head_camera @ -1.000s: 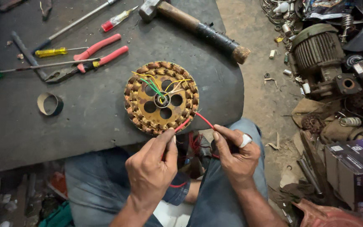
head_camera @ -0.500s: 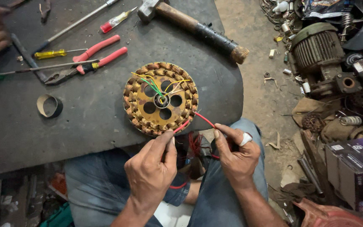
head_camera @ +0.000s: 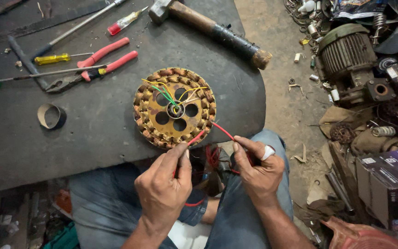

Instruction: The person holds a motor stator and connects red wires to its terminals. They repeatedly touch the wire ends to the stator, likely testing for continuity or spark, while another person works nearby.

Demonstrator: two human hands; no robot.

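Observation:
A round fan stator (head_camera: 174, 107) with copper windings lies on the dark work slab (head_camera: 93, 133), with thin green and yellow leads at its hub. Two red wires (head_camera: 222, 130) run from its near edge toward me. My left hand (head_camera: 164, 186) pinches one red wire just below the stator's rim. My right hand (head_camera: 256, 168) pinches the other red wire a little to the right, over my knees. A white ring or tape sits on one finger of the right hand.
On the slab lie red-handled pliers (head_camera: 93, 64), several screwdrivers (head_camera: 54, 59), a hammer (head_camera: 213, 27) and a tape roll (head_camera: 49, 115). An old motor (head_camera: 346, 60), scrap parts and a purple box (head_camera: 390, 184) crowd the dirt floor at right.
Another person's hand that showed at the slab's far left edge half a second ago has gone from view. My hands hold nearly the same pose on the red wires.

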